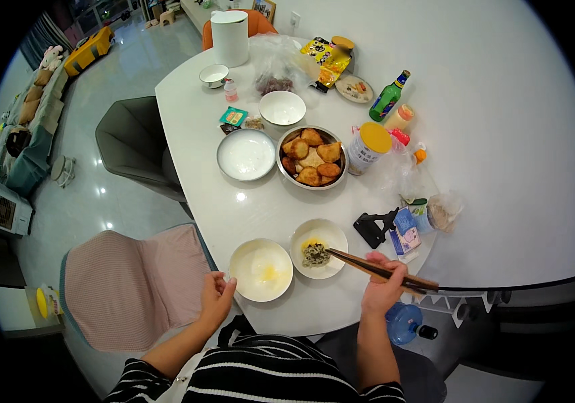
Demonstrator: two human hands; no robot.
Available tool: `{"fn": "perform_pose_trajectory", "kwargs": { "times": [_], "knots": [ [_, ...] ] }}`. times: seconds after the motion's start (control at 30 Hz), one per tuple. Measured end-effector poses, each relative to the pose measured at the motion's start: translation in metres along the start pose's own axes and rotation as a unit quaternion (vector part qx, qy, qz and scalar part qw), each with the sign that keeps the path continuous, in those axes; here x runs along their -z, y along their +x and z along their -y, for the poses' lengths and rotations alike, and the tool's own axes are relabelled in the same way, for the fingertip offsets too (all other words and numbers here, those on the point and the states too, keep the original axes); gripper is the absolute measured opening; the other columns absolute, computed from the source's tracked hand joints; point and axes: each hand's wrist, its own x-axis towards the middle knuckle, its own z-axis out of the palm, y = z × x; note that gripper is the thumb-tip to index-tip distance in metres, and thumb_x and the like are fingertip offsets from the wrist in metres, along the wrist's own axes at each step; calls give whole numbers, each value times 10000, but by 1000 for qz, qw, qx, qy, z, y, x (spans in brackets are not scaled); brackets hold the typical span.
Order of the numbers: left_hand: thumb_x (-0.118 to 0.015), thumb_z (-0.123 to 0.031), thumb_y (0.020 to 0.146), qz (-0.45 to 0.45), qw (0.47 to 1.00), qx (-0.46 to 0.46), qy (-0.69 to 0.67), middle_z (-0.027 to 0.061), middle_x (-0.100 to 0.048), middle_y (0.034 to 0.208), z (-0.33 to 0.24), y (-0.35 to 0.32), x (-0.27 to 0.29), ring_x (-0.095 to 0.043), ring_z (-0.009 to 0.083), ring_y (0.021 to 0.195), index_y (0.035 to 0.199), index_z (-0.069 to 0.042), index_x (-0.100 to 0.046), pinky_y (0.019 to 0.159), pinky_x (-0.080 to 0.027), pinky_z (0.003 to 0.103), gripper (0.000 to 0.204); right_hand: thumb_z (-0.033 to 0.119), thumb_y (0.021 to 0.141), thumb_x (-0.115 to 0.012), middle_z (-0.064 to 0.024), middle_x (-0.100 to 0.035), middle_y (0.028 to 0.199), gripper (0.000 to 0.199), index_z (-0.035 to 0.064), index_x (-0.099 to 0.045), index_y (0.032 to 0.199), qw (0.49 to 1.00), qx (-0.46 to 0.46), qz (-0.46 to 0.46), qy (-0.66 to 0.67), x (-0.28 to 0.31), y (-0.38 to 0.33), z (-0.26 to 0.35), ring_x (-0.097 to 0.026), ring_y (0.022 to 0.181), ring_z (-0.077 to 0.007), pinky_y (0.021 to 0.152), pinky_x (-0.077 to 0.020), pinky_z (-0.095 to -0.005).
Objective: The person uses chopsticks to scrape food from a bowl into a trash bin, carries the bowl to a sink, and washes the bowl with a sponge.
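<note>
My right hand grips a pair of brown wooden chopsticks near their thicker ends. Their tips reach into a white bowl and meet a clump of greyish-green chopped food, with some yellow food beside it. Left of that bowl stands a second white bowl, holding only a smear of yellow residue. My left hand is beside its left rim, fingers loosely bent and thumb apart, with nothing in it; whether the thumb touches the rim I cannot tell.
Farther back sit a steel bowl of fried pastries, a white plate and an upright white bowl. Along the right are a yellow-lidded can, a green bottle and a black stand. A pink-covered chair is at left.
</note>
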Motion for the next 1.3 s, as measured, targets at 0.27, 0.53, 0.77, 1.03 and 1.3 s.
{"fn": "perform_pose_trajectory", "kwargs": {
  "times": [0.27,0.53,0.77,1.03,1.3],
  "knots": [
    [-420,-332,950,397,744,264,-469,54,-580,982,-145,-12,-46,-558,158,898,1122,-62,-527,780,-478,306,337,337,892,-494,-76,-580,1175,231,131,-538,799,690,384,483,-378,-60,-40,-1,-448,1133,-279,1048,-252,-434],
    [-465,-220,941,388,790,241,-410,39,-600,892,-134,0,-72,-560,142,840,1041,-41,-532,748,-458,282,216,141,772,-615,-95,-492,1252,303,185,-613,1072,582,447,451,-508,-13,-46,0,-444,1137,-302,1049,-262,-439],
    [-458,-197,949,309,891,77,-323,59,-639,948,-131,2,-90,-570,116,821,1062,-34,-511,774,-464,273,204,-22,749,-594,-113,-541,1074,443,-23,-475,1175,900,-266,268,-219,-9,-60,-8,-546,965,-201,847,-449,-308],
    [-561,-182,888,240,942,-77,-221,116,-553,1146,-120,8,-89,-533,190,1036,1238,-7,-430,893,-418,299,413,181,807,-594,-41,-585,651,194,-8,-590,853,861,-346,197,-315,-12,-53,-37,-559,578,-151,560,-464,-286],
    [-611,-113,807,-134,971,-196,38,178,-478,1184,-30,19,-1,-457,291,1118,1277,19,-383,977,-339,357,539,274,866,-558,-91,-593,596,320,-37,-616,822,851,-184,90,-484,53,-2,-68,-563,484,-161,505,-445,-296]
  ]
}}
